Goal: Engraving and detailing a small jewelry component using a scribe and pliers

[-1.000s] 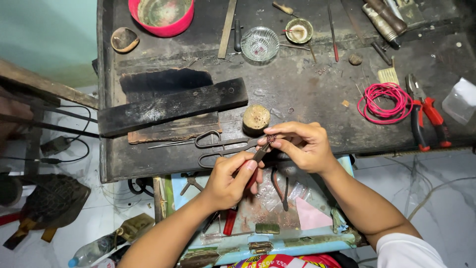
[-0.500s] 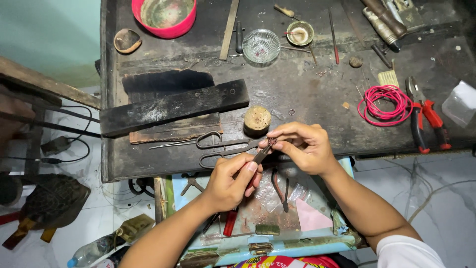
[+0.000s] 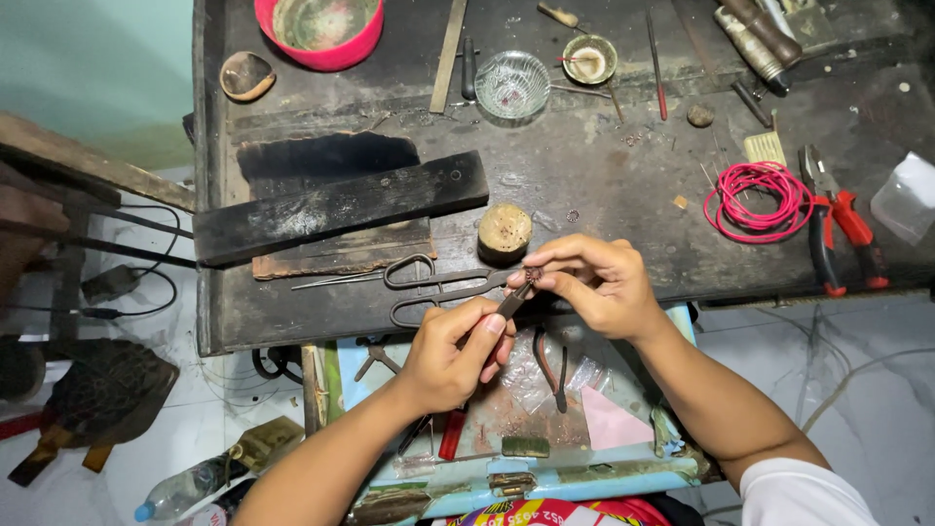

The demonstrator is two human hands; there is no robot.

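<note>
At the bottom edge lay a glimpse of a bright printed package in yellow and red, just below a worn pale-blue tray that held a pink paper scrap and crumpled clear plastic. Above the tray, the left hand was wrapped tight around a slim dark tool, its tip angled up toward the other hand. The right hand had its fingertips pinched together on a tiny dark piece, held just over the front edge of the blackened workbench; the tool's tip met that piece. Just beside the hands lay metal shears and a round wooden stub. Farther left sat a long black block. To the right were a coil of pink wire, red-handled pliers and a clear plastic packet. At the far edge stood a glass bowl and a red bowl.
</note>
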